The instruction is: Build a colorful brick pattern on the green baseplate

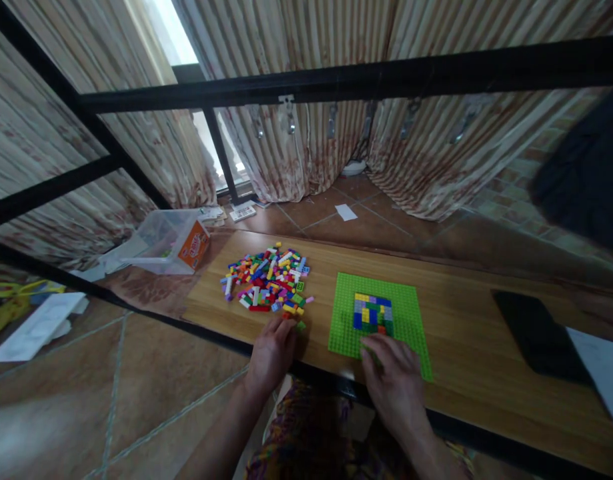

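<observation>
A green studded baseplate (pixel 343 293) lies on the wooden table, bearing a block of mixed-colour toy bricks (pixel 366 313) in its middle. Over the near edge of that block is my right hand (pixel 393 373), its fingers curled and closed; whatever lies under the fingertips is hidden. My left hand (pixel 273 353) rests at the table's front edge with its fingers pinched together, and what they hold cannot be made out. Beside its fingertips sits a small light-green brick (pixel 300 326). Just beyond them spreads a loose pile of coloured bricks (pixel 269 277).
A dark flat object (pixel 536 333) and a white sheet (pixel 601 373) lie at the table's right. On the floor at the left stands a clear plastic box (pixel 161 237) with an orange label. A black metal bar (pixel 336 80) with hooks crosses above the table's far side.
</observation>
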A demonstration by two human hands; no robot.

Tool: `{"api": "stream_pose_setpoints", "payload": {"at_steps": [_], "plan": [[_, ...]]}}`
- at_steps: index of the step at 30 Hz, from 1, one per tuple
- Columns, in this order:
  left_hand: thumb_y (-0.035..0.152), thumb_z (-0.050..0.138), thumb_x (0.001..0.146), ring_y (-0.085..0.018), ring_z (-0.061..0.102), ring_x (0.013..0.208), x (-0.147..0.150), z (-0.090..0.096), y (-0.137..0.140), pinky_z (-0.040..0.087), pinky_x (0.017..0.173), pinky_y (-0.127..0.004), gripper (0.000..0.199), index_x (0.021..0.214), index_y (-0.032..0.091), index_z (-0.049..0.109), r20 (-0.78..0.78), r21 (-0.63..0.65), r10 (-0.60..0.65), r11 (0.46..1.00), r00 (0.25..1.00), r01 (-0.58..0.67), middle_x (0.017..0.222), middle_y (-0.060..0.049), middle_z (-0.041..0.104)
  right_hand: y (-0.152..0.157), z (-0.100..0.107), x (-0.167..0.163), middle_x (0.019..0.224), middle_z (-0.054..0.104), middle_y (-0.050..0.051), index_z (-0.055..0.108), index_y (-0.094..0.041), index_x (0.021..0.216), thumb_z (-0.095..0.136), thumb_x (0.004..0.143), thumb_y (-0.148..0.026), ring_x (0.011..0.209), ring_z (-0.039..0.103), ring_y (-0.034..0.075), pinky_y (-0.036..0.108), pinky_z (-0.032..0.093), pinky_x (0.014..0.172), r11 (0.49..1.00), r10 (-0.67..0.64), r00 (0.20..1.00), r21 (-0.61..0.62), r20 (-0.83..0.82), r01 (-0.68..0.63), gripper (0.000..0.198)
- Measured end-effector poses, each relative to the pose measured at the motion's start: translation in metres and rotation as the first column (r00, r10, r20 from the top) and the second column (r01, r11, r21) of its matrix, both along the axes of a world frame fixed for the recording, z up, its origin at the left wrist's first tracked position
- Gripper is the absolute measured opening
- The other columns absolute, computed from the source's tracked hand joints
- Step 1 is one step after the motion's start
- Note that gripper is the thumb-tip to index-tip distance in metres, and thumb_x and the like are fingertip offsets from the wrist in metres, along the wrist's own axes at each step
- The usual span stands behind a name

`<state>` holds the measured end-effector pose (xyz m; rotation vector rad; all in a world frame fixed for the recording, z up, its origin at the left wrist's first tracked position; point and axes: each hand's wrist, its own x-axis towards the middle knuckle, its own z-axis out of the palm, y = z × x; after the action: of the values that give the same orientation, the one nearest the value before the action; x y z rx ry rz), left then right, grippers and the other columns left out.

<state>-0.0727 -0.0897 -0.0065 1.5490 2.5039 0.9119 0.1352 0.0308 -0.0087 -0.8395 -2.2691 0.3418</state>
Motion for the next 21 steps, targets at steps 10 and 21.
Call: {"api": "stream_pose_setpoints", "payload": {"at_steps": [10,21], "plan": [[0.032,0.056,0.085,-0.022,0.064,0.085,-0.009,0.001,-0.001,0.052,0.073,-0.034,0.024,0.105,0.019,0.057,0.041,0.028,0.252,0.967,0.967,-0.253,0.095,-0.007,0.063,-0.035,0.01,-0.084,0.091,0.064,0.005,0.062,-0.022,0.097,0.048,0.091,-0.017,0.088,0.055,0.021,0.036,0.041,0.081,0.943,0.29,0.957,-0.183,0.033,-0.279,0.016],[0.037,0.053,0.085,-0.019,0.065,0.073,-0.008,0.011,-0.001,0.05,0.065,-0.03,0.019,0.089,0.02,0.061,0.122,0.059,0.27,0.959,0.955,-0.279,0.085,-0.004,0.066,-0.04,0.01,-0.097,0.107,0.063,0.008,0.06,-0.021,0.106,0.057,0.083,-0.015,0.103,0.05,0.025,0.041,0.042,0.088,0.961,0.264,0.95,-0.131,0.169,-0.244,0.024]]}}
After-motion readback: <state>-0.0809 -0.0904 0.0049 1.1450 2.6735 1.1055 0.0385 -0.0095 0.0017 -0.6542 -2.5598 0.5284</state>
